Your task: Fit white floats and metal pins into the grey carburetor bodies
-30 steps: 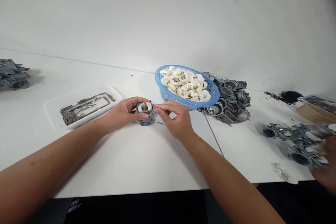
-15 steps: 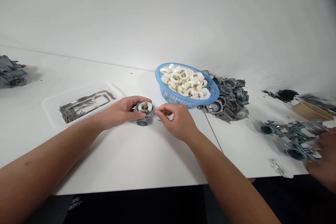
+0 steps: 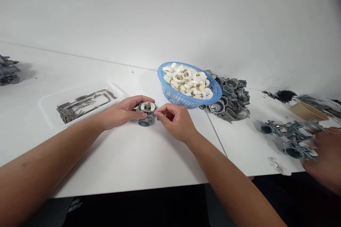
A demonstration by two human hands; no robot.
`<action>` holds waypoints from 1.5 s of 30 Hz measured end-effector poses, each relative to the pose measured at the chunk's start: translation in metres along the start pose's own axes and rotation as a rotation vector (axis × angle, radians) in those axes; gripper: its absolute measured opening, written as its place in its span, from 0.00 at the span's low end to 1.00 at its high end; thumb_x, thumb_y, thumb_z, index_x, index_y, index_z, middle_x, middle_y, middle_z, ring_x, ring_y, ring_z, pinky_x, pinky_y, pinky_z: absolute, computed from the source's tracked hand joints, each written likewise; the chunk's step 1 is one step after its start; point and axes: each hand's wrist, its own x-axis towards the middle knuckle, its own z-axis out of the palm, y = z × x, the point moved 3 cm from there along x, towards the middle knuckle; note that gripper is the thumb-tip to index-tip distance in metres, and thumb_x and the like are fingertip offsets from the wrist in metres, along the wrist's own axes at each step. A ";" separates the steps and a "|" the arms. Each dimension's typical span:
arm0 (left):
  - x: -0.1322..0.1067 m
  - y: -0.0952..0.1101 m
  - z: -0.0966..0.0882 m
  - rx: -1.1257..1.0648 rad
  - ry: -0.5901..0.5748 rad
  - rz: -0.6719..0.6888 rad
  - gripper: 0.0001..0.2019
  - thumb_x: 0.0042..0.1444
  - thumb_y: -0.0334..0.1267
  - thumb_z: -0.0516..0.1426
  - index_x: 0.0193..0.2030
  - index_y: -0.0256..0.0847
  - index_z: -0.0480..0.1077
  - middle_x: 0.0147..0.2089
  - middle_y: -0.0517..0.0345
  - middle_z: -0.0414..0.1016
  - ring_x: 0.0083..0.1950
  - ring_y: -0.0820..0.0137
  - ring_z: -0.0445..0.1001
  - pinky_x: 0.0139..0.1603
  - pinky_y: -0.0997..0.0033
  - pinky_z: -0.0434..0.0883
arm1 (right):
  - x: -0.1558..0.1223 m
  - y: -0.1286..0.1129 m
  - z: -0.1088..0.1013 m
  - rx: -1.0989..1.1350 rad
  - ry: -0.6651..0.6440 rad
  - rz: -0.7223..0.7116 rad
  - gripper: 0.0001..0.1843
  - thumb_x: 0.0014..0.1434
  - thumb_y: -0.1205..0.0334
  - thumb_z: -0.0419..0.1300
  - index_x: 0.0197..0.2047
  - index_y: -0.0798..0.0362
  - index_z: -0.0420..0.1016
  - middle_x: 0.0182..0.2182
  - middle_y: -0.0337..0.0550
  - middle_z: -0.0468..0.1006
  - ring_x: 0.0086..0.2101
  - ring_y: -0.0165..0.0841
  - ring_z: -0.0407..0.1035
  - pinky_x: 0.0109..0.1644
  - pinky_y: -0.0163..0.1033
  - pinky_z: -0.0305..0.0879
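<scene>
A small grey carburetor (image 3: 144,122) rests on the white table, its open float chamber facing up with a white float (image 3: 152,106) and a brass piece inside. My left hand (image 3: 124,114) is wrapped round its left and far sides, thumb along the near edge. At the carburetor's right side, my right hand (image 3: 177,120) has thumb and forefinger pinched together against the body. Whatever lies between those fingertips is too small to make out. Left of my hands is a shallow white tray (image 3: 48,104) with many thin metal pins (image 3: 69,112).
A blue basket (image 3: 174,96) of white floats stands beyond my right hand. Behind it lie piled metal bowls (image 3: 234,101). Further right are more carburetors (image 3: 294,149), a co-worker's hand (image 3: 326,156), a tan container (image 3: 306,111) and black rings (image 3: 285,95). Another carburetor (image 3: 7,71) sits far left.
My right fingertips have moved slightly left, closer in against the carburetor's side. My left hand keeps its hold. The whole view has shifted a little.
</scene>
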 end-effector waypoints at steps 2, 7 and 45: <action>0.000 -0.001 -0.001 0.020 0.004 0.013 0.27 0.58 0.47 0.66 0.63 0.46 0.70 0.44 0.53 0.73 0.44 0.60 0.73 0.44 0.57 0.72 | 0.000 0.001 0.000 0.003 -0.011 0.013 0.11 0.63 0.56 0.63 0.34 0.53 0.80 0.26 0.37 0.78 0.24 0.26 0.61 0.28 0.35 0.56; 0.000 -0.002 -0.001 0.000 -0.011 0.018 0.27 0.58 0.47 0.65 0.63 0.46 0.69 0.44 0.53 0.72 0.43 0.61 0.72 0.43 0.58 0.71 | 0.000 0.002 0.001 0.023 -0.025 -0.004 0.11 0.63 0.55 0.63 0.34 0.52 0.80 0.28 0.38 0.78 0.26 0.27 0.63 0.30 0.35 0.57; 0.001 -0.003 -0.002 -0.030 -0.088 0.066 0.27 0.61 0.49 0.66 0.64 0.47 0.70 0.55 0.46 0.76 0.50 0.57 0.77 0.45 0.58 0.75 | -0.006 -0.007 0.003 -0.073 0.006 0.006 0.10 0.63 0.55 0.62 0.32 0.51 0.76 0.26 0.33 0.76 0.24 0.25 0.62 0.29 0.35 0.56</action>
